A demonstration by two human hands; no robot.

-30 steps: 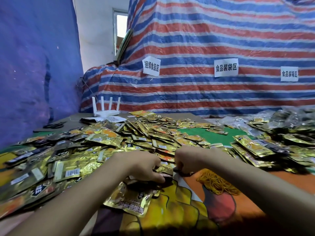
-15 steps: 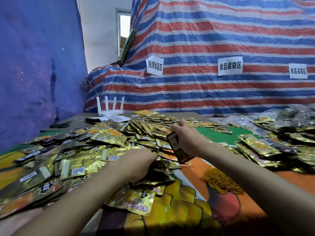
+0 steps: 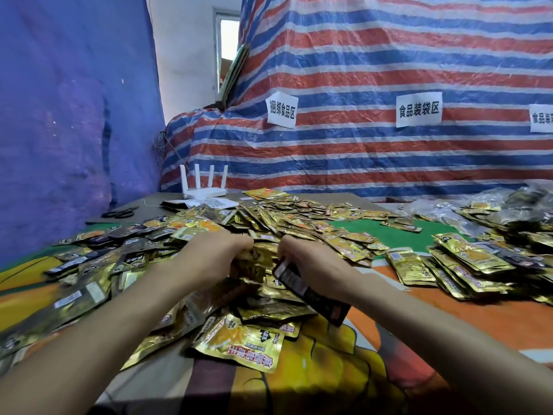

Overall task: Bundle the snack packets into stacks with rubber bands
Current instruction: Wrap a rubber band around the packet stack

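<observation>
A striped tarpaulin [image 3: 389, 55] fills the back of the scene and a blue sheet [image 3: 59, 115] closes off the left, so the worktop [image 3: 362, 233] sits in a screened-off corner, covered with a bright printed cloth. Most of that cloth lies under a broad loose heap of gold snack packets [image 3: 269, 217], spread flat rather than piled high, probably so single packets can be raked out easily. A second pile [image 3: 466, 262] lies well apart on the right, and it looks more ordered. Whether it is banded is too small to tell. Both forearms reach into the near middle of the heap. The right hand [image 3: 311, 262] grips a dark stack [image 3: 314, 295] of packets under its palm, the stack slanting back towards the person, which seems to keep the gathered packets square while more are added. Its fingers [image 3: 288, 245] curl down at the heap's edge. The left hand [image 3: 215, 253] is just beside it, fingers [image 3: 239, 241] bent down among the packets with the tips buried, so I cannot tell if they pinch one. No rubber bands show here, so the stack appears unbound. A white router [image 3: 203, 190] and scissors [image 3: 119, 212] sit at the far left edge, out of the way.
</observation>
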